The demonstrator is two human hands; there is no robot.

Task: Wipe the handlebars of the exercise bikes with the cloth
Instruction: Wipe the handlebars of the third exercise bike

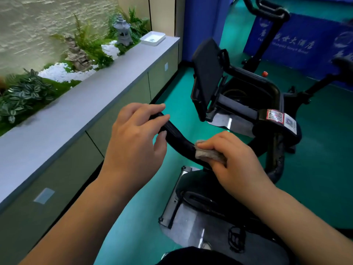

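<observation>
A black exercise bike stands in front of me, its curved black handlebar (176, 137) running from upper left down to the right. My left hand (136, 138) holds the upper left end of the bar, fingers and thumb curled loosely round it. My right hand (235, 159) grips a small grey cloth (207, 154) and presses it round the bar lower down. The bike's black console screen (207, 77) stands tilted above the bar, and a QR sticker (275, 115) sits on the right part of the handlebar frame.
A long grey-topped cabinet (80, 109) runs along the left, with plants, white stones and a stone lantern (123, 31) behind it and a white tray (152, 38) at its far end. A second black bike (267, 14) and blue banners stand at the back right on green floor.
</observation>
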